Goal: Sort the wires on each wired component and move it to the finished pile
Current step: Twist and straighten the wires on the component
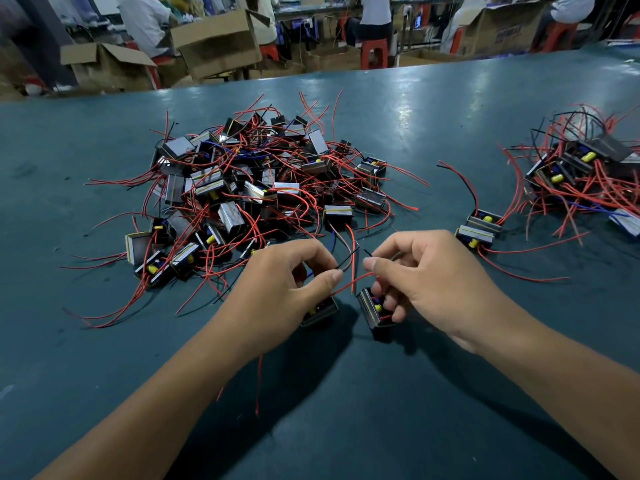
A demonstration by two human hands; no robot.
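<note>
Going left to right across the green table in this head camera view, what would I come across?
Big tangled pile of wired parts → left hand → right hand → two loose parts side by side → smaller pile at the right edge.

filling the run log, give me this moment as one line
left hand: pinches red wire | right hand: grips small black wired component | big tangled pile: ahead | smaller pile: right

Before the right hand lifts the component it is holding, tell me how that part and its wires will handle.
The component under the right hand looks like a compact metal-cored block, so probably dense for its size and stiff. Its boxy faces suggest it won't roll. The thin red wires curve loosely, so they will likely flop, trail and perhaps snag neighbouring leads.
</note>
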